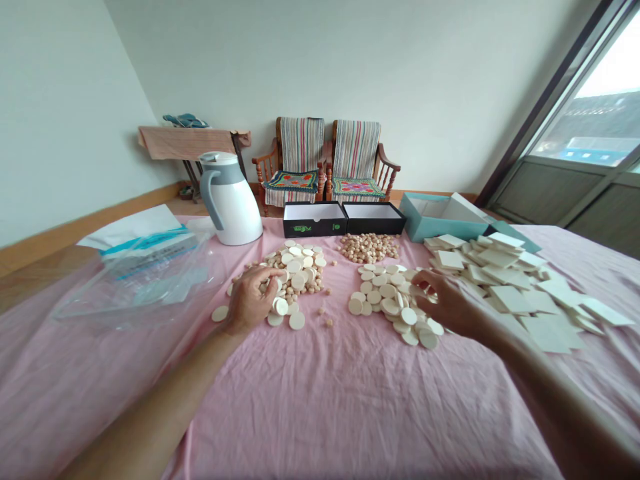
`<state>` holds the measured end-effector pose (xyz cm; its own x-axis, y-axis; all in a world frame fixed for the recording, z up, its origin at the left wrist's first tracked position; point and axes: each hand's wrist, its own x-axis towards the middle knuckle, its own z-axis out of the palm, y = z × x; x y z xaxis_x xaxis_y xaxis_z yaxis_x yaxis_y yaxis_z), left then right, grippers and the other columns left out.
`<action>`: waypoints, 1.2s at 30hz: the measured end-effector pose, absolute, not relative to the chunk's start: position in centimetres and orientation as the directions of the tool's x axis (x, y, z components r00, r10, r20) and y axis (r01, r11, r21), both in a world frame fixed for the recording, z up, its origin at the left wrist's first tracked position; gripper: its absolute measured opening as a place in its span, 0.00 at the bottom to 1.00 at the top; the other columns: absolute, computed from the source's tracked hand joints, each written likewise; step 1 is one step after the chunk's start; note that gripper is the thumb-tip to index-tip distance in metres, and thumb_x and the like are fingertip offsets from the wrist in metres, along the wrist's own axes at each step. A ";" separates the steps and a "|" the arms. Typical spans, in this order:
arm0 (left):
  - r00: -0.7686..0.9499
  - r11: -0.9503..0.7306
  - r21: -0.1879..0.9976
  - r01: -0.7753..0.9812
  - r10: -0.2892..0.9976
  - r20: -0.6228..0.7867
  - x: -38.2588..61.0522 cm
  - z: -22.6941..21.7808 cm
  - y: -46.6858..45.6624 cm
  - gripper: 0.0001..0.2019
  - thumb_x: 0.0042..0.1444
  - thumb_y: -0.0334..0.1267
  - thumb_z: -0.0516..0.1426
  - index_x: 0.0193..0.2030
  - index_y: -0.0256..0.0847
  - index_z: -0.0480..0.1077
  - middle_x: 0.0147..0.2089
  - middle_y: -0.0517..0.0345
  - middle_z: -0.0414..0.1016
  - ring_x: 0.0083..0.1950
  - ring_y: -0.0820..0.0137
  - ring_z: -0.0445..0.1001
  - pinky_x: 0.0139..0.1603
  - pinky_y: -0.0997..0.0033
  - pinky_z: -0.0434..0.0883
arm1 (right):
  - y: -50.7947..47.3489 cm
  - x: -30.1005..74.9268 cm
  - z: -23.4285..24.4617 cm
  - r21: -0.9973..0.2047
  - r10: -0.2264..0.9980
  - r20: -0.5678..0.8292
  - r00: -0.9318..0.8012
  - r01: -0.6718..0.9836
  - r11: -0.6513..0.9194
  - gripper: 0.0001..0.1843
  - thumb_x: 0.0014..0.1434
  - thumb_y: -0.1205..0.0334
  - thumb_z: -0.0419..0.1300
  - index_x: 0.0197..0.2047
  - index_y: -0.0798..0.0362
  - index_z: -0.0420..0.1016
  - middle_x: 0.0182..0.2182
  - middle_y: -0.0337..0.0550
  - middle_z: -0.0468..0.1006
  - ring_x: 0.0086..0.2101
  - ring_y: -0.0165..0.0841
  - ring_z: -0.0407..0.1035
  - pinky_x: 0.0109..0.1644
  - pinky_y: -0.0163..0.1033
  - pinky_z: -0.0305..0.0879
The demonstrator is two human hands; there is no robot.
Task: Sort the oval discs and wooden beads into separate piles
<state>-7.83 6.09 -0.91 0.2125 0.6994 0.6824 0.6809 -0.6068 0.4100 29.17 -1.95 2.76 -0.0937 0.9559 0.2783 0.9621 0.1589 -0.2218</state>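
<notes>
My left hand (254,293) is at the left side of a mixed pile of round wooden discs (299,279) and small wooden beads (313,285). Its fingers curve loosely, with a gap between thumb and forefinger; I see nothing gripped there. On the other side, my right hand (441,299) reaches over the right edge of a second pile of pale round discs (387,291). Its fingers are bent and apart, and some fingertips are hidden. A few loose beads (329,322) lie on the pink cloth (320,387) between the piles.
Farther back are a heap of beads (369,248), two black boxes (315,227) and a teal box (443,223). Square wooden tiles (510,299) spread at the right. At the left stand a white jug (235,207) and clear plastic bags (150,280). Two chairs (300,160) are behind.
</notes>
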 end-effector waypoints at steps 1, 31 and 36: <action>0.210 -0.606 0.414 0.679 0.701 0.681 -7.8 -0.9 6.1 0.12 0.57 0.34 0.50 0.38 0.39 0.75 0.40 0.54 0.78 0.45 0.66 0.75 0.51 0.67 0.69 | -2.2 30.0 2.4 -0.229 0.964 0.247 -0.095 0.961 0.153 0.09 0.51 0.64 0.55 0.37 0.53 0.71 0.31 0.44 0.74 0.30 0.33 0.67 0.33 0.36 0.59; 0.152 -0.574 0.418 0.704 0.697 0.701 -8.5 -0.6 6.1 0.11 0.56 0.33 0.51 0.38 0.40 0.75 0.40 0.55 0.79 0.44 0.66 0.75 0.49 0.68 0.70 | -1.1 9.2 0.6 -0.265 0.862 0.184 -0.472 0.821 0.506 0.08 0.55 0.68 0.55 0.40 0.58 0.69 0.39 0.52 0.72 0.41 0.39 0.66 0.47 0.43 0.61; 0.164 -0.580 0.401 0.709 0.688 0.707 -8.3 -0.6 6.0 0.11 0.55 0.33 0.51 0.38 0.39 0.75 0.40 0.55 0.78 0.44 0.66 0.75 0.49 0.67 0.70 | -1.8 13.5 1.6 -0.351 0.881 0.258 -0.397 0.811 0.468 0.08 0.55 0.69 0.54 0.39 0.56 0.69 0.36 0.47 0.70 0.35 0.34 0.66 0.38 0.37 0.61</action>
